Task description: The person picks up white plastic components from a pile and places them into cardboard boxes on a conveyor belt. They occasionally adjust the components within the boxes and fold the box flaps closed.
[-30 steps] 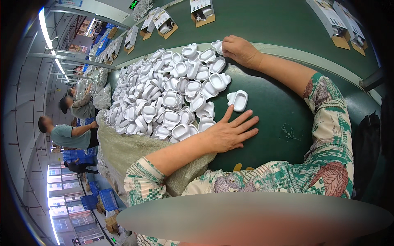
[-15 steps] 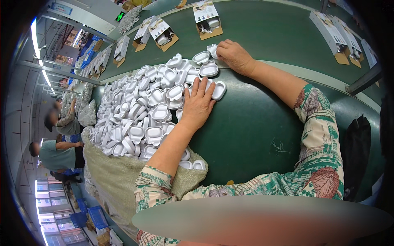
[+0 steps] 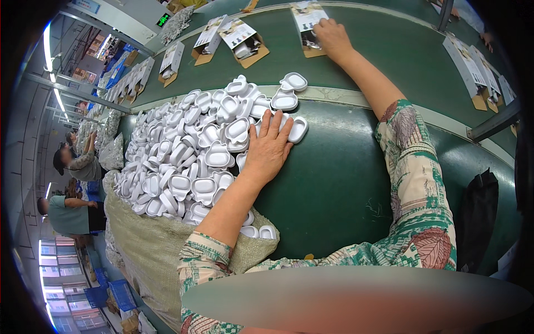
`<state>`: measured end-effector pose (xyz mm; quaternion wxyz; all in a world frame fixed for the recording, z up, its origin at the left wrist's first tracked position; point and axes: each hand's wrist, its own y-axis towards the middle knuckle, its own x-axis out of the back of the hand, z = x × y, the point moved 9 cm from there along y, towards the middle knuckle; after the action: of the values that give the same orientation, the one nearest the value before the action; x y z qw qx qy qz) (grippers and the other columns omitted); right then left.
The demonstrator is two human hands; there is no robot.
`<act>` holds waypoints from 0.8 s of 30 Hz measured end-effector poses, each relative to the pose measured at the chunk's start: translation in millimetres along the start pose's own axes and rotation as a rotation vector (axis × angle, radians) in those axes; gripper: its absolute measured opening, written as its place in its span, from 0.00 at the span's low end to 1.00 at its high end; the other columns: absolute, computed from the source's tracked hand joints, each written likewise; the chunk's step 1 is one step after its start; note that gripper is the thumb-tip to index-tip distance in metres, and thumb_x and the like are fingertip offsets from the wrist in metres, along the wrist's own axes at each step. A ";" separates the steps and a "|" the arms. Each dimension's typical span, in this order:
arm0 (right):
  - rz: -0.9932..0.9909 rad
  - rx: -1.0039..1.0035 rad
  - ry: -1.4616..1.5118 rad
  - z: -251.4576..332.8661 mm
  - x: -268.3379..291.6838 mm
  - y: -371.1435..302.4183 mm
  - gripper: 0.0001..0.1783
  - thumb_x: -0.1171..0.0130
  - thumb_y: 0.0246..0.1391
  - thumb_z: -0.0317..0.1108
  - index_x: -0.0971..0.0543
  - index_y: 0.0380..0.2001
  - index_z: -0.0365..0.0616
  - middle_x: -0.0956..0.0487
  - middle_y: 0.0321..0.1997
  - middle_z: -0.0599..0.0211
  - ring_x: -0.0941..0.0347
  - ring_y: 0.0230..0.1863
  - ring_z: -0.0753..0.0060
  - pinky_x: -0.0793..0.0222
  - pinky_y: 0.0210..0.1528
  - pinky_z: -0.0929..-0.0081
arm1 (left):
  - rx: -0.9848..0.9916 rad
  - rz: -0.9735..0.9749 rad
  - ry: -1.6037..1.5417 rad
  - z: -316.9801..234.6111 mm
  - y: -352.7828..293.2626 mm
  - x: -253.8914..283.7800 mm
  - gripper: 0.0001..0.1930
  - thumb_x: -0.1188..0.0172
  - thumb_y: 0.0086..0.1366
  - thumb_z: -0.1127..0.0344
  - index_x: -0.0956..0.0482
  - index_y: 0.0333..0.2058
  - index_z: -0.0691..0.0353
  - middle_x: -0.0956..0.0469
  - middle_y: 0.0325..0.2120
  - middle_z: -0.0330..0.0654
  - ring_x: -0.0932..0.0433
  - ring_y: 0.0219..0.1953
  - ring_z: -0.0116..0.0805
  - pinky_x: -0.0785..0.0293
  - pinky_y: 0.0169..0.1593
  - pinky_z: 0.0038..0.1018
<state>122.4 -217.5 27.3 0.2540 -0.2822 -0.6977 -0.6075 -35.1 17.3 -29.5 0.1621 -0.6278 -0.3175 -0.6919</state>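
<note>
My left hand (image 3: 271,146) lies flat with its fingers stretched out on the right edge of a large heap of white plastic dish-like pieces (image 3: 206,133). One such piece (image 3: 298,129) sticks out just past its fingertips. Stretched forward over the belt, my right hand (image 3: 334,40) has bent fingers at the opening of a printed cardboard box (image 3: 309,21). Whatever the fingertips grip is hidden by the hand and the box. Two white pieces, a farther one (image 3: 293,82) and a nearer one (image 3: 284,100), sit together at the belt's edge.
More open boxes (image 3: 243,42) stand on the green conveyor belt (image 3: 384,55), left and right. A woven sack (image 3: 161,239) lies under the heap's near side. At right are a metal post (image 3: 492,121) and a black bag (image 3: 479,211). Other people (image 3: 72,214) work far left.
My right hand has moved forward from the white pieces at the belt's edge to the box. One piece fewer shows there. The boxes have shifted rightward; my left hand stays on the heap.
</note>
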 end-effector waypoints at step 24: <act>0.048 0.294 0.295 62.9 25.2 -18.7 0.06 0.50 0.46 0.29 0.25 0.29 0.46 0.28 0.38 0.64 0.32 0.44 0.61 0.34 0.41 0.65 | 0.016 0.001 0.009 4.8 -4.9 2.8 0.28 0.44 0.59 0.62 0.39 0.59 0.51 0.44 0.61 0.44 0.50 0.65 0.48 0.47 0.60 0.55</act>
<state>90.6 -154.9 23.3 0.4060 -0.1666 -0.7274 -0.5275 -35.0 24.5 -27.9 0.1689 -0.6236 -0.3219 -0.6921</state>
